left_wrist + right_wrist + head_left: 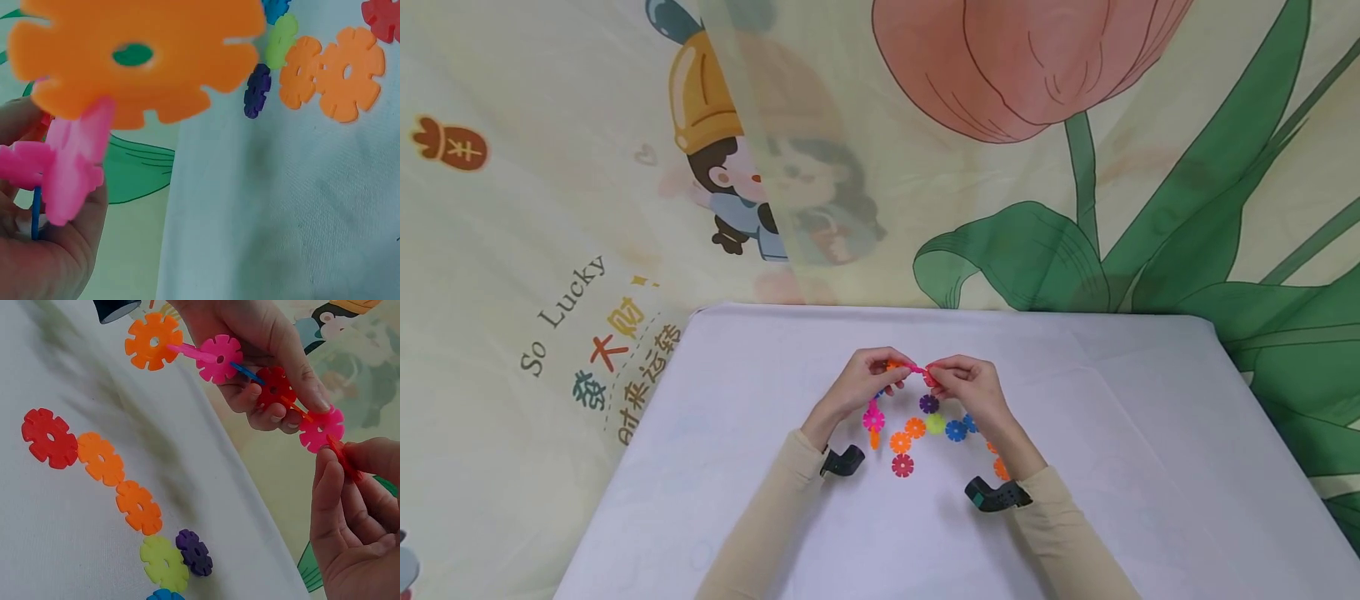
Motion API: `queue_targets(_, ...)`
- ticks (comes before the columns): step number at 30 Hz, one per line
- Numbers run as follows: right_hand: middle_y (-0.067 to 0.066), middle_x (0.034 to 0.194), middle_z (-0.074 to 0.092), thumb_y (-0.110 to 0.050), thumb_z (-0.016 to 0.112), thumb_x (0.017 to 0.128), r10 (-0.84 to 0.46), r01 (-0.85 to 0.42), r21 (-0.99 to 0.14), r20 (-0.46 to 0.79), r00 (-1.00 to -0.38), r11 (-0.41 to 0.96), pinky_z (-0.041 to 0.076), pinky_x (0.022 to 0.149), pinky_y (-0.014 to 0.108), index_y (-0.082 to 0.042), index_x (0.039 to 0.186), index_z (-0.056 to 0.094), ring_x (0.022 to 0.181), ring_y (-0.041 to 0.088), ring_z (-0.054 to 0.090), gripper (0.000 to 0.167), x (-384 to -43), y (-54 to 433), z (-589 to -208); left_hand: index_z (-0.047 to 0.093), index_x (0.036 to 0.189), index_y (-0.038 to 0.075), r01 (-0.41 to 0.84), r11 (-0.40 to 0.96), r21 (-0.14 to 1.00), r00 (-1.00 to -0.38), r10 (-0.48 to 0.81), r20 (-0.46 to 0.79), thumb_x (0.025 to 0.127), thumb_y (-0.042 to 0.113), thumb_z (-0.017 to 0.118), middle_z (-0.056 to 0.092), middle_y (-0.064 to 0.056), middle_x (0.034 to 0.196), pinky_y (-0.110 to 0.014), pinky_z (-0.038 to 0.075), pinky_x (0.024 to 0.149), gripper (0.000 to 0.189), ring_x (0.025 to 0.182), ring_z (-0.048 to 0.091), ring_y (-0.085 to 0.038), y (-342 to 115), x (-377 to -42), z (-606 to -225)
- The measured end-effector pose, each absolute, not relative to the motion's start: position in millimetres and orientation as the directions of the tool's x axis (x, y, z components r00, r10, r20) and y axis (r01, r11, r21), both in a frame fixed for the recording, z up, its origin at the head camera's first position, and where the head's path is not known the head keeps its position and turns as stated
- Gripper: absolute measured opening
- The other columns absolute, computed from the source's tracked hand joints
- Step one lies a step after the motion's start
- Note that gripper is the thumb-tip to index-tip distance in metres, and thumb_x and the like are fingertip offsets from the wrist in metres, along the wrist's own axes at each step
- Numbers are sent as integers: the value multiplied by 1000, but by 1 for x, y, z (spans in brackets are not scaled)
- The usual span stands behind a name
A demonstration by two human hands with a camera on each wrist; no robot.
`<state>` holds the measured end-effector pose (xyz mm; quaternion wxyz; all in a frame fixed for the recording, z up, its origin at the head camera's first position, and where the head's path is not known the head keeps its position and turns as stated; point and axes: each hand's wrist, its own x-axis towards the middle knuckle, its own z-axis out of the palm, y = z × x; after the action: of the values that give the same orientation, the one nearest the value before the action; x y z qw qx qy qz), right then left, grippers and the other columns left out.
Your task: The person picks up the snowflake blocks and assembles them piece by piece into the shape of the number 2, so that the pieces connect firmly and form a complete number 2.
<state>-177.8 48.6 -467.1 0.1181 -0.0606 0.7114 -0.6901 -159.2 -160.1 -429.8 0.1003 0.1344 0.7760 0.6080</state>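
My left hand (856, 385) holds a short chain of interlocking plastic snowflake discs. In the right wrist view, the chain runs from an orange disc (136, 356) through pink, blue and red pieces to a pink disc (332, 422) beside the thumb. Between the fingertips of my right hand (976, 390) is a red snowflake disc (344, 460), pinched edge-on against that pink end disc. Whether its slot is fully seated cannot be made out. Close to the left wrist camera hang the chain's orange disc (187, 75) and a pink disc (72, 169).
Below the hands, more discs lie on the white-covered table (760, 358): a red disc (902, 465), two orange ones, a yellow-green disc (936, 423), a purple disc (928, 404) and blue ones. Further orange discs (1002, 468) are partly behind my right forearm. A printed curtain hangs behind.
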Motion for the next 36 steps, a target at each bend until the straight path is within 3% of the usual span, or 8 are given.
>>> queue_targets(3, 12, 87, 72, -14, 67, 95, -254, 63, -997, -73, -964, 46, 57, 71, 25, 5, 108, 69, 72, 18, 67, 23, -178, 50, -469, 68, 111, -6, 89, 249, 964, -941, 337, 0, 96, 7, 63, 69, -11, 94, -31, 56, 71, 20, 73, 62, -13, -159, -162, -432)
queue_targets(9, 11, 87, 72, -14, 69, 94, -236, 67, -997, -71, -969, 27, 57, 71, 24, 6, 108, 70, 72, 16, 68, 24, -176, 49, -472, 69, 112, -4, 114, 287, 951, -939, 344, 9, 96, 9, 64, 69, -23, 100, -52, 56, 79, 22, 79, 65, -21, -158, -173, -457)
queue_targets(18, 13, 89, 73, -7, 70, 91, -147, 45, -997, -35, -988, -64, 58, 70, 25, 8, 106, 71, 69, 15, 70, 22, -172, 43, -476, 75, 105, 2, 151, 320, 935, -946, 322, 42, 94, 13, 68, 70, -22, 97, -30, 56, 73, 17, 90, 64, -42, -153, -176, -455)
queue_targets(25, 16, 94, 73, -12, 67, 94, -154, 21, -999, -15, -988, -32, 57, 71, 25, 9, 114, 68, 71, 15, 71, 29, -170, 41, -473, 74, 107, 4, 140, 327, 935, -954, 297, 39, 94, 15, 68, 71, -17, 97, -31, 57, 72, 18, 93, 63, -42, -152, -173, -458)
queue_targets(28, 19, 99, 71, -19, 59, 100, -205, -7, -996, -12, -979, 89, 58, 71, 27, 6, 124, 64, 75, 21, 72, 35, -175, 48, -472, 74, 108, 5, 144, 317, 937, -962, 268, 57, 94, 16, 68, 70, -13, 99, -32, 57, 72, 19, 94, 62, -39, -156, -172, -460)
queue_targets(30, 18, 102, 69, -23, 57, 101, -208, -53, -957, -8, -978, 284, 57, 71, 27, 3, 126, 63, 79, 22, 69, 36, -180, 56, -474, 74, 107, 6, 150, 318, 936, -968, 239, 74, 93, 16, 69, 68, -10, 104, -33, 58, 72, 18, 97, 61, -33, -158, -172, -461)
queue_targets(34, 21, 107, 62, -23, 67, 92, -193, -125, -676, -26, -981, 726, 53, 75, 38, 0, 122, 66, 91, 30, 57, 38, -185, 75, -484, 74, 104, 7, 154, 313, 937, -975, 203, 92, 92, 15, 70, 67, -8, 105, -31, 57, 71, 15, 99, 61, -28, -162, -171, -462)
queue_targets(36, 24, 111, 58, -22, 73, 87, -195, -139, -539, -47, -980, 831, 52, 77, 44, 1, 120, 68, 96, 35, 52, 40, -185, 84, -490, 74, 105, 7, 156, 301, 941, -972, 217, 92, 93, 15, 70, 69, -12, 104, -29, 57, 71, 15, 99, 63, -33, -163, -171, -462)
